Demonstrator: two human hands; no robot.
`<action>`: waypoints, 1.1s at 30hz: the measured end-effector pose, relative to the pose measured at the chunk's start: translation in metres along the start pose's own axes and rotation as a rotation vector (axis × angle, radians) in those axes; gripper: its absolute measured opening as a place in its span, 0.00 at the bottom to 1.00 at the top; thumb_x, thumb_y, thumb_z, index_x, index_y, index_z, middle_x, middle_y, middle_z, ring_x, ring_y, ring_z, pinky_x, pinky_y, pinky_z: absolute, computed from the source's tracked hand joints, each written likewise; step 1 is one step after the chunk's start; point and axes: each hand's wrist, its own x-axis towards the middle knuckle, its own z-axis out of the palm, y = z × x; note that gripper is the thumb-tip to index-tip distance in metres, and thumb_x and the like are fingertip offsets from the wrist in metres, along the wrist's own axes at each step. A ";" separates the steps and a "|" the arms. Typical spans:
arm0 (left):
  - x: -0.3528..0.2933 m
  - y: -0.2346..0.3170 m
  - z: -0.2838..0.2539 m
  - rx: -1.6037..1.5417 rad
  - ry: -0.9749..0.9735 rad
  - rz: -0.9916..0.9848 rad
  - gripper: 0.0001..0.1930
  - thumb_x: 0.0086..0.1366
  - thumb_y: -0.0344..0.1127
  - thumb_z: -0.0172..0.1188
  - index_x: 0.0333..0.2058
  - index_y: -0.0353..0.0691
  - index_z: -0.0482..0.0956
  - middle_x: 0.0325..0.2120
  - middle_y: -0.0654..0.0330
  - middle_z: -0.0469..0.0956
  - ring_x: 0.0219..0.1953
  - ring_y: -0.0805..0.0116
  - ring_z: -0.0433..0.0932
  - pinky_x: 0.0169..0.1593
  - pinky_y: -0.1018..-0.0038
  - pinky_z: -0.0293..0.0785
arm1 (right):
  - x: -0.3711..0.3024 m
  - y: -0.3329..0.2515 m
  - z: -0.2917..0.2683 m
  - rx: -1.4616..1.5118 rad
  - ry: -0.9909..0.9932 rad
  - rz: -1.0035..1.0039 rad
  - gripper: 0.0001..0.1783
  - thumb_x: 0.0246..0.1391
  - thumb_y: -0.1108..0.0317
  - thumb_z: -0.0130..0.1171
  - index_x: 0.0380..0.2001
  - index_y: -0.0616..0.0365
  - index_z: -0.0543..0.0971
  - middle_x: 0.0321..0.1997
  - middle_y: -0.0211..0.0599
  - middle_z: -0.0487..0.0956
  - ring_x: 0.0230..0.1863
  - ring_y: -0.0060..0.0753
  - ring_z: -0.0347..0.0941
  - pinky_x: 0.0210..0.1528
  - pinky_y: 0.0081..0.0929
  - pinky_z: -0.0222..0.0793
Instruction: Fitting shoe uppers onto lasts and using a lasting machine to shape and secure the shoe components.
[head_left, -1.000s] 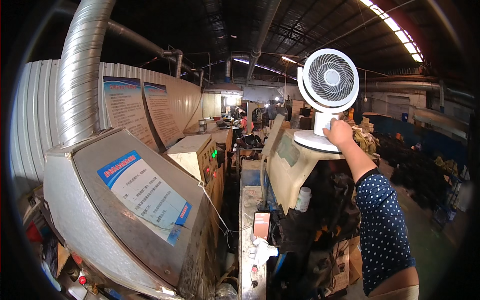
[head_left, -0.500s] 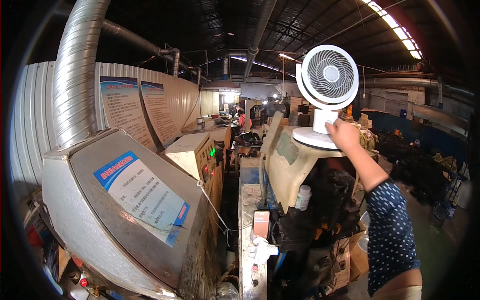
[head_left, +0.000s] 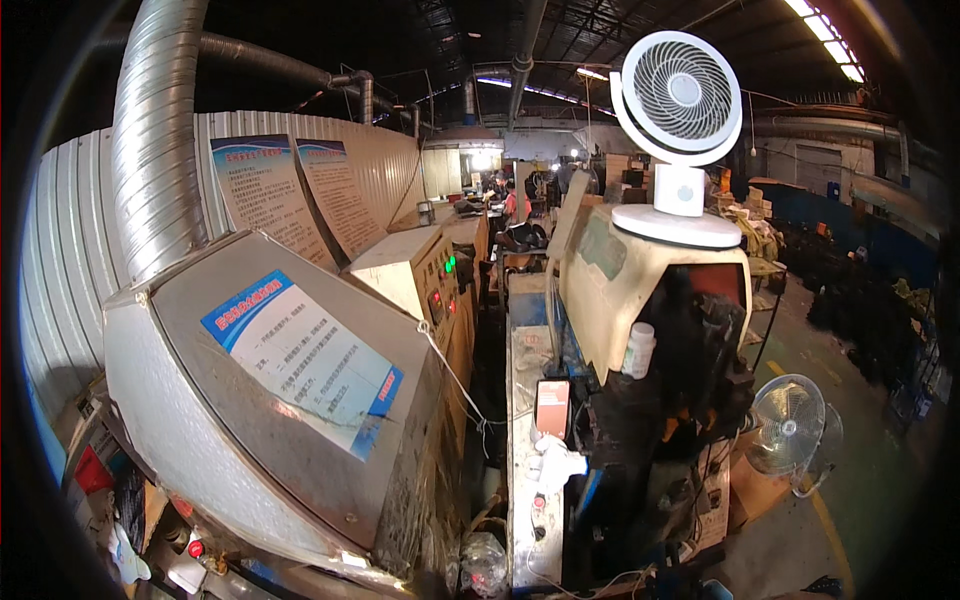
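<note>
Neither of my hands shows in the head view at this moment. A white desk fan [head_left: 685, 92] with a round grille stands upright on a cream machine housing [head_left: 612, 290], its round base resting on top. Below it, a white bottle [head_left: 638, 352] stands against the housing's opening. To the left, a phone with a lit reddish screen [head_left: 552, 407] leans on a narrow worn ledge [head_left: 528, 345]. Beside the phone lies a crumpled white item [head_left: 558, 460] whose kind I cannot make out.
At the left, a large metal hood [head_left: 390, 480] with a posted sheet joins a silver duct [head_left: 158, 140]. Behind it sits a beige control box [head_left: 400, 262] with lit green and red lamps. A larger fan [head_left: 788, 425] stands low at the right, near a cardboard box [head_left: 752, 490].
My right hand, which was at the white fan's stem, has left the picture. The view has shifted, and the fan's head now tilts differently on its stem.
</note>
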 end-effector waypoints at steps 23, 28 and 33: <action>-0.090 -0.046 -0.020 -0.233 -0.268 -0.068 0.37 0.67 0.54 0.49 0.66 0.33 0.60 0.65 0.34 0.56 0.67 0.31 0.53 0.69 0.42 0.43 | -0.035 0.061 0.174 0.309 0.923 0.808 0.45 0.43 0.52 0.68 0.56 0.68 0.59 0.50 0.61 0.74 0.51 0.57 0.75 0.53 0.44 0.71; -0.089 -0.042 0.019 -0.455 -0.244 -0.119 0.36 0.66 0.55 0.49 0.63 0.31 0.65 0.63 0.32 0.60 0.66 0.34 0.56 0.68 0.42 0.46 | -0.027 0.079 0.142 0.295 0.570 0.869 0.45 0.40 0.48 0.69 0.54 0.70 0.66 0.43 0.55 0.79 0.46 0.51 0.79 0.48 0.43 0.74; -0.083 -0.044 -0.033 -0.204 -0.241 -0.055 0.36 0.65 0.55 0.50 0.62 0.30 0.66 0.62 0.32 0.61 0.65 0.32 0.57 0.67 0.42 0.49 | -0.013 0.110 0.147 0.570 0.576 0.960 0.35 0.43 0.50 0.69 0.51 0.60 0.76 0.37 0.48 0.83 0.41 0.44 0.81 0.44 0.41 0.76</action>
